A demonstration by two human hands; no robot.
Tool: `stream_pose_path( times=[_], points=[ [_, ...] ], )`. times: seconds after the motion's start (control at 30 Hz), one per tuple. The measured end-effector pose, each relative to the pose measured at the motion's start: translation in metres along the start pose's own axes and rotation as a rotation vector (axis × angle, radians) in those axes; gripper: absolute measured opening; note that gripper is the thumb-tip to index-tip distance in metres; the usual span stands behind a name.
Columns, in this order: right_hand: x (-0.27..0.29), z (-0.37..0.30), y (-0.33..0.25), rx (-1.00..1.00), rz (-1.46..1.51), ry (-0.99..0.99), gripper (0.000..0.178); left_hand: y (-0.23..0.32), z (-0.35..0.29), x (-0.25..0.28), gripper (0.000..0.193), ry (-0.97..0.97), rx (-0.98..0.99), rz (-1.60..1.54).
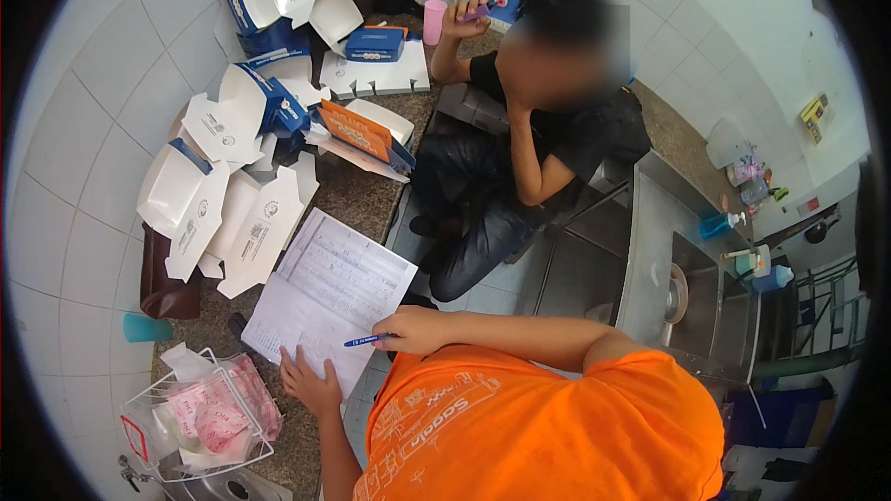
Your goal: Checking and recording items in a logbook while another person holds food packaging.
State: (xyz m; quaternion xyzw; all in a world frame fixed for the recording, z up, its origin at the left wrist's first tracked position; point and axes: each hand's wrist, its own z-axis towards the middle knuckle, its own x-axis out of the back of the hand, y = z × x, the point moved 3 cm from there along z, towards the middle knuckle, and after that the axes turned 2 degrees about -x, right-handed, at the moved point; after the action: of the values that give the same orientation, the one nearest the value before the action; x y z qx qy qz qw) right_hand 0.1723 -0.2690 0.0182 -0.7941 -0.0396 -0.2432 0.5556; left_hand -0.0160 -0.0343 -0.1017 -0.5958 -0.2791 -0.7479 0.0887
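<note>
An open booklet of white paper (345, 269) lies at the counter's edge, with a printed table on its far page and handwriting on the near page. My left hand (311, 382) rests on the near page, fingers spread, holding nothing. Over the booklet's right edge, my right hand (413, 329) is closed around a blue pen (369, 340), whose tip points left above the page. Folded paper food boxes (255, 223), white with blue parts, are piled just beyond the booklet.
A person in black (557, 130) sits across, holding a small purple object (475, 13). A white wire basket (153, 390) with pink-printed packets stands left of my left hand, near a teal cup (147, 327). At right is a steel sink (715, 306) with bottles.
</note>
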Motion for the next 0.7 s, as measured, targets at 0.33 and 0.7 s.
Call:
stream_pose_path(
  times=[0.33, 0.7],
  points=[
    [0.005, 0.003, 0.001, -0.007, 0.012, -0.024, 0.033, -0.001, 0.000, 0.002, 0.075, -0.006, 0.021, 0.008],
    [0.003, 0.049, 0.065, 0.014, -0.064, 0.119, 0.033, 0.005, 0.001, 0.002, 0.074, -0.050, 0.023, 0.042]
  ],
)
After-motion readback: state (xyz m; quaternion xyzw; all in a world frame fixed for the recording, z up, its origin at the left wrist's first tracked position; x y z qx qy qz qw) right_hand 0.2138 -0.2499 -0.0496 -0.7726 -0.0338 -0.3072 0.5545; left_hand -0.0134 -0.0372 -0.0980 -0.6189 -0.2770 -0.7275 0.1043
